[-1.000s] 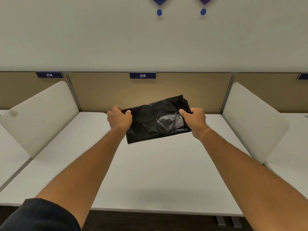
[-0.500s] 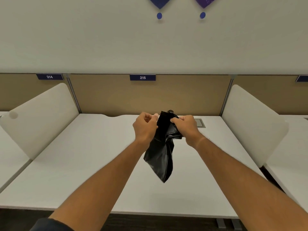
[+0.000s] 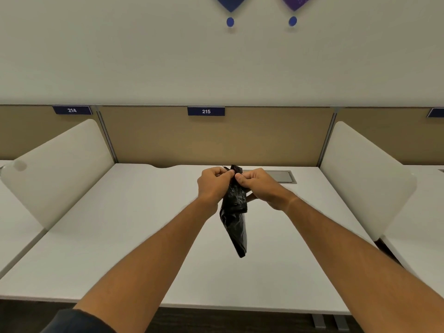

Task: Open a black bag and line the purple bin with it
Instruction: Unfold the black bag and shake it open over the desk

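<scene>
1. Hands meet above the far middle of the white rectangular desk top (image 3: 134, 236), both arms stretched forward from the near edge.
2. The left hand (image 3: 213, 186) is curled shut, thumb and fingers pinching the top edge of the crumpled, still-folded black plastic bag (image 3: 235, 219).
3. The right hand (image 3: 260, 186) is closed the same way — its fingertips (image 3: 240, 177) pinch the bag's top just beside the left hand's, almost touching.
4. The bag hangs from the two pinches in a narrow strip, held in the air over the desk top, its lower tip pointing toward the near edge.
5. A grey rectangular cable hatch (image 3: 284, 176) sits flush in the desk top near the far edge, just right of the right hand.
6. A blue number plate reading 215 (image 3: 206, 111) is fixed at the top of the tan partition panel (image 3: 216, 140) along the far edge.
</scene>
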`<state>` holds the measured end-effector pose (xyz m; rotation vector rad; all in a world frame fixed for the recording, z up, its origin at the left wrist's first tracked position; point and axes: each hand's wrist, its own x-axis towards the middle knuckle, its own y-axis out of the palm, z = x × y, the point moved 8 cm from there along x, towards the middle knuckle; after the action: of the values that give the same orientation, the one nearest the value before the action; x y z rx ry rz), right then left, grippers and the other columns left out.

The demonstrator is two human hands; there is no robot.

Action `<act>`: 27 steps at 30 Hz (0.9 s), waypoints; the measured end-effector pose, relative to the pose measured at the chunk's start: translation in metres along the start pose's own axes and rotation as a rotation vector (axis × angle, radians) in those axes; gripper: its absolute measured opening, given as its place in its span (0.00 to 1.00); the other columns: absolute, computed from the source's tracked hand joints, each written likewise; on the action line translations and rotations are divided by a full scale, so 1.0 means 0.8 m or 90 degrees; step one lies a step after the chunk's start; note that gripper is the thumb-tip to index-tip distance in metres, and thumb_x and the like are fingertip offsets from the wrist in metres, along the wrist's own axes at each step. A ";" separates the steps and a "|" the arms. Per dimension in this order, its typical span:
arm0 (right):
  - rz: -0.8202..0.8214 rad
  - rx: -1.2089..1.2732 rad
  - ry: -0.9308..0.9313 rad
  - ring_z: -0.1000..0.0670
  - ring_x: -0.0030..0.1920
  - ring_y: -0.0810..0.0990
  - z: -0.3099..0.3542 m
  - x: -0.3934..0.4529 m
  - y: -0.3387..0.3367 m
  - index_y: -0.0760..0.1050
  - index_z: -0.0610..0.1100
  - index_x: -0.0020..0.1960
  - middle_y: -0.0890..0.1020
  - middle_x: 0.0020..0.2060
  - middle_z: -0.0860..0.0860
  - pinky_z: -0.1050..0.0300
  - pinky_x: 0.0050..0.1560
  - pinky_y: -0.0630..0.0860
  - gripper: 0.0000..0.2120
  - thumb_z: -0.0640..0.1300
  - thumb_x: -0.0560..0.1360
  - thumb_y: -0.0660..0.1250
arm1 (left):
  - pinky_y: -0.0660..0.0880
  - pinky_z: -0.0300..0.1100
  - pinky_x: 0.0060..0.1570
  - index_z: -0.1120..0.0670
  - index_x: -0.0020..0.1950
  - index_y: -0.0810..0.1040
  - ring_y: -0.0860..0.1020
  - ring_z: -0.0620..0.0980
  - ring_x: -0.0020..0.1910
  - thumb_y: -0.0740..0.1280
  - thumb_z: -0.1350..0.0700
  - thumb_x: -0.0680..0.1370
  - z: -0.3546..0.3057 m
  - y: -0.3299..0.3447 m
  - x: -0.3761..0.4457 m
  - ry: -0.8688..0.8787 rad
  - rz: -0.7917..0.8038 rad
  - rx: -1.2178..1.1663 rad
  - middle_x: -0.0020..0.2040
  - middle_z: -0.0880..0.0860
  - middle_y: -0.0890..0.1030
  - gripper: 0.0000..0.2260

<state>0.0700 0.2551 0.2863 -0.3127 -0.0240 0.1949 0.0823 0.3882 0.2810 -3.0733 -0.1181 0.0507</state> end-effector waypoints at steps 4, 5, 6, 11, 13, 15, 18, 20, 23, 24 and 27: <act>-0.110 0.051 0.008 0.51 0.31 0.78 -0.005 0.004 -0.018 0.78 0.37 0.39 0.79 0.31 0.46 0.59 0.34 0.74 0.18 0.46 0.82 0.60 | 0.83 0.48 0.38 0.61 0.39 0.75 0.84 0.57 0.43 0.64 0.60 0.74 -0.007 -0.012 0.003 0.019 -0.041 -0.008 0.43 0.60 0.83 0.06; -0.163 0.050 0.010 0.49 0.31 0.74 -0.011 0.006 -0.032 0.74 0.41 0.36 0.75 0.30 0.46 0.57 0.36 0.71 0.18 0.47 0.81 0.61 | 0.82 0.45 0.36 0.60 0.40 0.74 0.84 0.55 0.41 0.62 0.61 0.75 -0.009 -0.019 0.005 0.022 -0.048 -0.020 0.42 0.60 0.82 0.05; -0.216 0.035 0.013 0.49 0.32 0.70 -0.017 0.006 -0.049 0.71 0.43 0.34 0.71 0.31 0.46 0.56 0.38 0.67 0.17 0.47 0.80 0.62 | 0.81 0.44 0.34 0.60 0.41 0.73 0.84 0.54 0.39 0.61 0.60 0.75 -0.010 -0.029 0.007 0.026 -0.056 -0.023 0.40 0.59 0.82 0.05; -0.385 -0.008 0.056 0.48 0.34 0.72 -0.049 -0.010 -0.125 0.70 0.40 0.31 0.73 0.29 0.46 0.55 0.36 0.69 0.18 0.45 0.77 0.66 | 0.82 0.43 0.33 0.61 0.40 0.73 0.84 0.55 0.37 0.64 0.59 0.76 0.013 -0.109 0.029 0.008 -0.150 0.038 0.41 0.59 0.81 0.07; -0.403 -0.014 0.075 0.47 0.36 0.75 -0.062 -0.012 -0.143 0.75 0.31 0.38 0.77 0.32 0.42 0.51 0.37 0.75 0.18 0.48 0.75 0.68 | 0.83 0.46 0.35 0.63 0.39 0.75 0.83 0.56 0.39 0.66 0.58 0.75 0.029 -0.142 0.037 -0.008 -0.197 0.103 0.41 0.59 0.81 0.09; -0.404 -0.015 0.085 0.45 0.37 0.77 -0.070 -0.011 -0.151 0.75 0.29 0.45 0.80 0.35 0.37 0.45 0.39 0.79 0.23 0.52 0.71 0.69 | 0.83 0.50 0.42 0.61 0.40 0.77 0.81 0.58 0.40 0.67 0.56 0.75 0.041 -0.167 0.040 -0.032 -0.243 0.189 0.39 0.58 0.79 0.09; -0.403 -0.016 0.078 0.44 0.38 0.78 -0.066 -0.010 -0.151 0.75 0.28 0.44 0.81 0.36 0.37 0.46 0.40 0.79 0.19 0.47 0.73 0.70 | 0.77 0.47 0.40 0.60 0.43 0.78 0.77 0.56 0.41 0.67 0.60 0.76 0.048 -0.184 0.037 -0.043 -0.281 0.245 0.40 0.56 0.77 0.03; -0.403 -0.022 0.072 0.46 0.36 0.76 -0.063 -0.008 -0.148 0.75 0.29 0.41 0.78 0.33 0.42 0.51 0.37 0.75 0.17 0.44 0.74 0.70 | 0.76 0.45 0.41 0.60 0.47 0.80 0.78 0.55 0.43 0.67 0.64 0.76 0.050 -0.188 0.037 -0.033 -0.290 0.262 0.43 0.57 0.78 0.02; -0.393 -0.027 0.074 0.47 0.35 0.76 -0.061 -0.005 -0.140 0.75 0.30 0.39 0.78 0.32 0.44 0.51 0.37 0.74 0.16 0.45 0.73 0.71 | 0.76 0.45 0.44 0.60 0.50 0.81 0.78 0.54 0.45 0.68 0.66 0.76 0.051 -0.190 0.036 -0.017 -0.296 0.283 0.46 0.56 0.79 0.05; -0.390 -0.019 0.075 0.47 0.35 0.76 -0.059 -0.005 -0.137 0.76 0.30 0.39 0.78 0.32 0.43 0.51 0.37 0.75 0.16 0.44 0.73 0.71 | 0.76 0.45 0.44 0.61 0.50 0.81 0.78 0.54 0.45 0.68 0.66 0.76 0.052 -0.191 0.036 -0.014 -0.298 0.288 0.46 0.56 0.79 0.05; -0.355 0.019 0.064 0.47 0.36 0.79 -0.048 -0.006 -0.122 0.79 0.30 0.43 0.81 0.35 0.42 0.53 0.39 0.78 0.11 0.39 0.76 0.69 | 0.77 0.45 0.45 0.60 0.50 0.81 0.79 0.55 0.46 0.68 0.65 0.76 0.053 -0.190 0.035 -0.013 -0.295 0.295 0.46 0.56 0.79 0.05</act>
<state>0.0856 0.1517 0.2801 -0.2752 -0.0084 -0.3734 0.0976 0.5442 0.2484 -2.5142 -0.7031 0.0738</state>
